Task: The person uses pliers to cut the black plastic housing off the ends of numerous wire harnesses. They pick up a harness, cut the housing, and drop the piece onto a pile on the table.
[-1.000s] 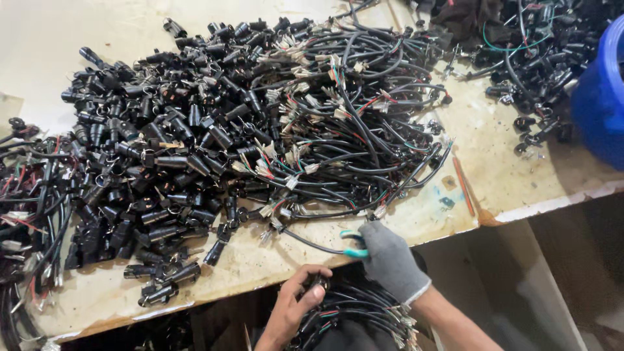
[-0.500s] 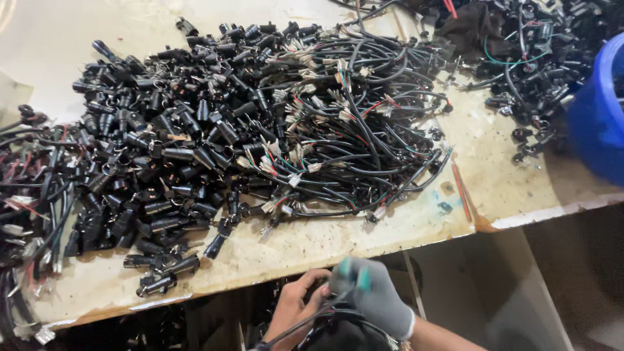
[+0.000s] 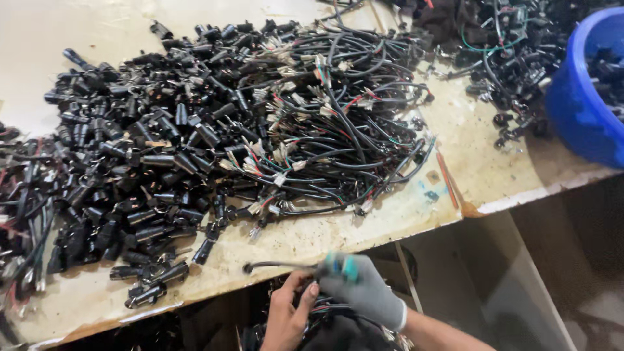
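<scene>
My right hand (image 3: 361, 292), in a grey glove with teal fingertips, grips a black cable piece (image 3: 276, 265) that sticks out to the left over the table's front edge. My bare left hand (image 3: 286, 315) sits just below it, fingers curled on a bundle of black wires (image 3: 325, 318) in my lap. Both hands are below the front edge of the worn table (image 3: 312, 237). A big heap of black connectors and wire harnesses (image 3: 214, 136) covers the table above the hands.
A blue plastic tub (image 3: 582, 97) with black parts stands at the right edge. More dark cables (image 3: 500, 39) lie at the back right. A second heap of wires (image 3: 23, 208) lies at the far left. An orange strip (image 3: 446, 179) lies near the table's right corner.
My gloved right hand has dropped from the table edge towards my lap and shifted left, now holding a cable piece out level. The view has moved slightly.
</scene>
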